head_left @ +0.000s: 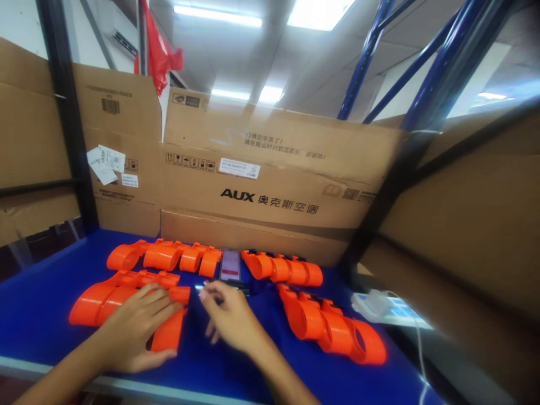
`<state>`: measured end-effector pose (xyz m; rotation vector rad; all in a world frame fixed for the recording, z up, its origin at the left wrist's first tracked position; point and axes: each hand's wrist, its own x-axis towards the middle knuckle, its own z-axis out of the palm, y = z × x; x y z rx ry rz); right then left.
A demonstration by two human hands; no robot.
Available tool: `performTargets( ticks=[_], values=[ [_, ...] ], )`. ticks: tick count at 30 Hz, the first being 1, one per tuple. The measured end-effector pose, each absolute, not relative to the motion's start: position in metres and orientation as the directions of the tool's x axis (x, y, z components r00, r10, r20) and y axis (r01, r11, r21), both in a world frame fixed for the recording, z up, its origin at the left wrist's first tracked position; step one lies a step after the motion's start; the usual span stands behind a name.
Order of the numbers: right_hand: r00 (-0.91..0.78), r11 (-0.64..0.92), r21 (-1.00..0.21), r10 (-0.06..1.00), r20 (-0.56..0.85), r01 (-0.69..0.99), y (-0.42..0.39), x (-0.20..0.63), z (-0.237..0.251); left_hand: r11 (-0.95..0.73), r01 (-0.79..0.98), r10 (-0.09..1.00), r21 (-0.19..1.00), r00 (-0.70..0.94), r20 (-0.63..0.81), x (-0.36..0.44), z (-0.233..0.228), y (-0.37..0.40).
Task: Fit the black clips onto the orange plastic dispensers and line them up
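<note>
My left hand [143, 326] lies over the near left row of orange plastic loops. Its fingers and thumb bend around the end orange loop [169, 331], partly hiding it. To the right of that row, my right hand [228, 312] hovers above the blue table surface with thumb and index finger pinched together. Something small and shiny shows by those fingertips, too blurred to name. Beyond the right hand, a phone [230, 264] with a lit screen stands between the two far rows of orange loops.
More orange loops [160, 256] line the far left, others [282, 269] the far right and near right [333, 329]. A cardboard wall [261, 191] closes off the back. Dark posts [375, 208] rise at both sides. A power strip with a white cable [388, 308] sits right.
</note>
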<state>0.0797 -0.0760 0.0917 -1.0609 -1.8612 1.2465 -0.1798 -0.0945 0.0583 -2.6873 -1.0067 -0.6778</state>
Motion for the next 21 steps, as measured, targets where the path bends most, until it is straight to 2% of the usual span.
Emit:
performTargets(
  ticks=[3,5,8,10,12,14,17,21],
  values=[
    [-0.339,0.435,-0.755,0.893,0.295,0.490,-0.077,0.114,0.119,-0.756,0.653,0.576,-0.034,0.690,0.438,-0.181,0.069,-0.092],
    [-0.239,0.409,-0.550,0.904,0.355,0.728,-0.079,0.144,0.133,-0.751,0.658,0.578,-0.054,0.695,0.428,-0.181,0.072,-0.091],
    [-0.194,0.266,-0.219,0.933,0.302,0.939,-0.083,0.193,0.145,-0.742,0.666,0.570,-0.077,0.687,0.451,-0.177,0.074,-0.093],
    [-0.239,0.249,-0.064,0.962,0.133,0.966,-0.088,0.224,0.146,-0.751,0.655,0.549,-0.082,0.689,0.472,-0.165,0.073,-0.098],
    [-0.199,0.199,-0.008,0.980,-0.019,0.980,-0.093,0.246,0.144,-0.771,0.631,0.526,-0.078,0.702,0.480,-0.145,0.071,-0.105],
    [-0.173,0.175,0.034,0.983,-0.066,0.984,-0.096,0.259,0.139,-0.794,0.605,0.515,-0.048,0.714,0.474,-0.119,0.066,-0.114],
    [-0.164,0.166,0.089,0.986,-0.034,0.982,-0.096,0.266,0.129,-0.816,0.576,0.530,0.056,0.706,0.470,-0.084,0.053,-0.122],
    [-0.192,0.189,0.087,0.981,0.028,0.978,-0.095,0.268,0.121,-0.779,0.612,0.607,0.137,0.680,0.410,-0.067,0.031,-0.121]
  ],
)
